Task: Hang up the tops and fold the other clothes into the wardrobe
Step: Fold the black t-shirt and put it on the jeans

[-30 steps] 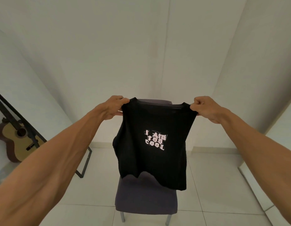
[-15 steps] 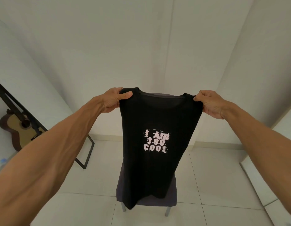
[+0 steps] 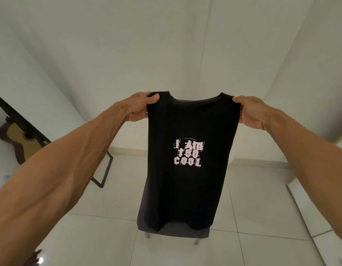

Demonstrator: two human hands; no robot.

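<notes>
A black sleeveless top [image 3: 187, 192] with pale pink print "I Am too cool" hangs stretched flat in front of me, its printed side facing me. My left hand [image 3: 140, 108] pinches its left shoulder and my right hand [image 3: 249, 112] pinches its right shoulder, both arms held out at chest height. The hem dangles just above the seat of a dark purple chair [image 3: 175, 232], most of which is hidden behind the top. No wardrobe or hanger is in view.
White walls meet in a corner straight ahead, over a white tiled floor [image 3: 262, 198]. A guitar [image 3: 18, 139] leans at the left behind a slanted black metal frame [image 3: 105, 169]. A white ledge or panel edge [image 3: 319, 212] runs along the right.
The top was crumpled and lifted at its hem a second ago; it has since dropped and hangs straight at full length. My hands have risen slightly and pulled the shoulders apart.
</notes>
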